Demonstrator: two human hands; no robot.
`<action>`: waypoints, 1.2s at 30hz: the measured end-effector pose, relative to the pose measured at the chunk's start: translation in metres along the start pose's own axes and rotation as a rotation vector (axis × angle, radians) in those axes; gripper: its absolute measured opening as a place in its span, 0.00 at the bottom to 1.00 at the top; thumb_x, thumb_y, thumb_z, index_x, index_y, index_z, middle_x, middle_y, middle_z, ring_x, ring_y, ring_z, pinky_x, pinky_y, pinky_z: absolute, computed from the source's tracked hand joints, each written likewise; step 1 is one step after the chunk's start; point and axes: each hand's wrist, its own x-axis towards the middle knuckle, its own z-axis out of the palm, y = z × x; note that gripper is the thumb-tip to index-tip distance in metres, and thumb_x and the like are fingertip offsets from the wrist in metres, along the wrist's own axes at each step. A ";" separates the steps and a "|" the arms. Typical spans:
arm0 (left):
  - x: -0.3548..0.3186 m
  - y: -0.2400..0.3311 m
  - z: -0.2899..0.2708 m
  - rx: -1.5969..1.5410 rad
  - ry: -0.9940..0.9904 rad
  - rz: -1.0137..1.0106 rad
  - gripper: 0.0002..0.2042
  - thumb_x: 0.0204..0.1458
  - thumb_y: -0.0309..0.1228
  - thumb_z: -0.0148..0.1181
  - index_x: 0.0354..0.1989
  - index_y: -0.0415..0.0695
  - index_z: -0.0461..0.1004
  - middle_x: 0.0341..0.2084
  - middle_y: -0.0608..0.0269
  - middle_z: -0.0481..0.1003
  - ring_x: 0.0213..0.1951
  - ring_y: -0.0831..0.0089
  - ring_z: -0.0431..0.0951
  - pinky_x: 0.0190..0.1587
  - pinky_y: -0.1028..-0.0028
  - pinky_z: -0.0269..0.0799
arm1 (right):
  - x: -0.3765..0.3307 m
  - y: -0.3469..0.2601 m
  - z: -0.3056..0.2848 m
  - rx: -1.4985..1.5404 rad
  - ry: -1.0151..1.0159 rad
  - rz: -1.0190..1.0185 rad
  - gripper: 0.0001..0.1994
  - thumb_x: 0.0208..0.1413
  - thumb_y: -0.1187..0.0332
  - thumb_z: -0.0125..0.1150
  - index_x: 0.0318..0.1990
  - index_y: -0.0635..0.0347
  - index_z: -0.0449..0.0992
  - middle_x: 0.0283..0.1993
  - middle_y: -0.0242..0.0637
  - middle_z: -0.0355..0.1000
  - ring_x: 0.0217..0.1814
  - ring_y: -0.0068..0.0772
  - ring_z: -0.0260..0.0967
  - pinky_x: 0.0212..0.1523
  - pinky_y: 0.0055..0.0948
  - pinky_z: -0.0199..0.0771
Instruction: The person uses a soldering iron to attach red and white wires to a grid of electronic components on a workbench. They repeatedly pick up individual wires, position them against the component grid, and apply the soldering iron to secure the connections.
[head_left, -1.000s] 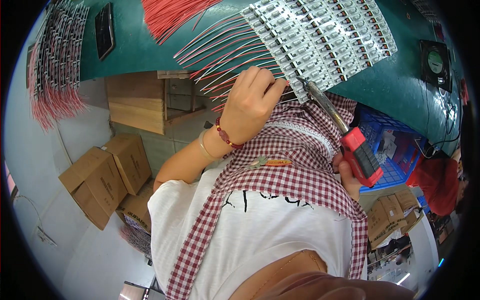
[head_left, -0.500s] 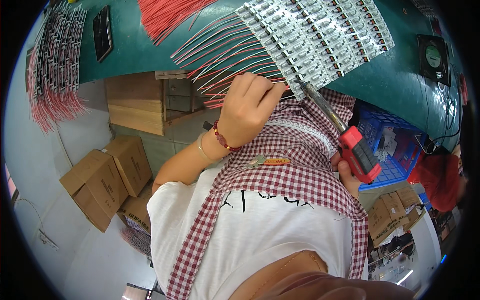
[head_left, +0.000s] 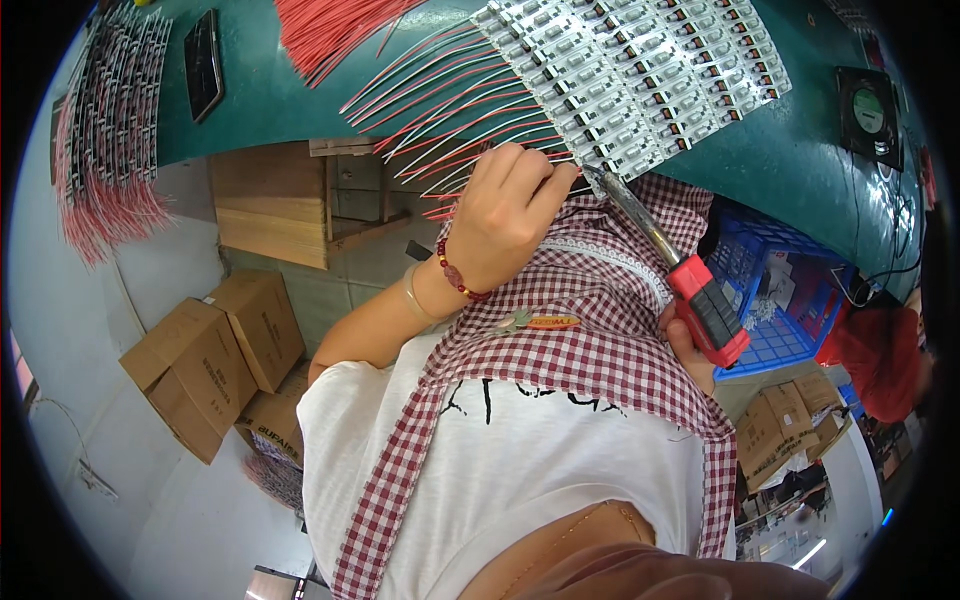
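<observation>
Barely shifted since a second ago, left hand (head_left: pixel 505 215) still pinching the red and white wires (head_left: pixel 440 120) just below the circuit-board panel (head_left: pixel 640 75). Right hand (head_left: pixel 690 345) clamped on the red-handled soldering iron (head_left: pixel 705 305), tip touching the panel's near edge beside the left fingertips.

Cardboard boxes (head_left: pixel 215 360) on the floor, blue plastic crate (head_left: pixel 775 290), dark phone (head_left: pixel 203 62) on the green bench (head_left: pixel 260 90), small black fan (head_left: pixel 868 108)

Person wore white T-shirt (head_left: pixel 520 470) with black print, red-and-white checked apron (head_left: pixel 590 340) with lace trim, red bead bracelet (head_left: pixel 458 275), pale bangle (head_left: pixel 415 300) on left wrist.
</observation>
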 end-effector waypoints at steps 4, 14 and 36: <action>0.001 -0.001 0.001 -0.003 -0.006 0.001 0.14 0.38 0.19 0.61 0.37 0.38 0.79 0.26 0.63 0.67 0.30 0.67 0.69 0.33 0.69 0.65 | -0.003 0.000 -0.004 0.056 -0.021 0.010 0.06 0.43 0.78 0.66 0.31 0.62 0.77 0.26 0.40 0.69 0.23 0.40 0.68 0.23 0.32 0.65; 0.004 0.001 -0.004 0.014 0.034 0.015 0.15 0.37 0.19 0.62 0.38 0.39 0.79 0.26 0.65 0.69 0.28 0.67 0.68 0.32 0.70 0.64 | -0.014 0.007 -0.010 0.147 -0.015 0.064 0.08 0.45 0.73 0.67 0.35 0.64 0.79 0.30 0.41 0.73 0.28 0.41 0.72 0.29 0.33 0.70; -0.004 0.009 0.008 -0.033 0.052 0.019 0.14 0.36 0.18 0.62 0.35 0.40 0.81 0.23 0.65 0.68 0.27 0.69 0.68 0.29 0.72 0.63 | -0.028 0.024 0.005 -0.031 0.083 -0.050 0.06 0.45 0.71 0.67 0.32 0.58 0.78 0.27 0.37 0.71 0.23 0.40 0.68 0.23 0.33 0.64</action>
